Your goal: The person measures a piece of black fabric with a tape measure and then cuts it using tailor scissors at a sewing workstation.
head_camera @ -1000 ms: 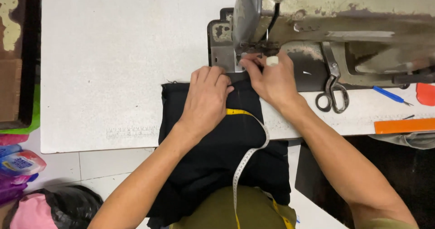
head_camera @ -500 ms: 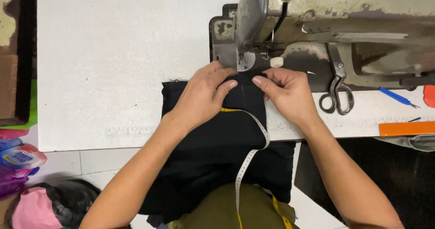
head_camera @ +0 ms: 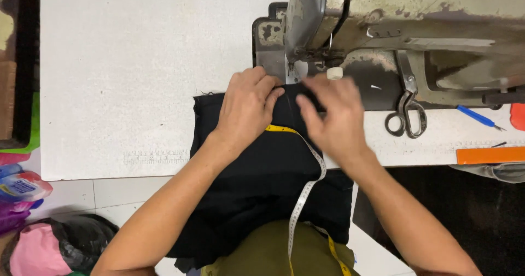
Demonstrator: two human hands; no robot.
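A white speckled bench carries a worn grey metal sewing machine at its far right side. A folded black cloth hangs over the bench's near edge, below the needle. The left hand presses flat on the cloth, fingers together. The right hand, blurred, rests beside it; its grip cannot be told. A yellow-white measuring tape crosses the cloth. Steel scissors lie near the right edge.

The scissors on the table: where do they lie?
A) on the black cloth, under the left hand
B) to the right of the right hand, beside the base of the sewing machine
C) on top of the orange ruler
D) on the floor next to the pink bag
B: the scissors lie right of the right hand, against the sewing machine base, off the black cloth.
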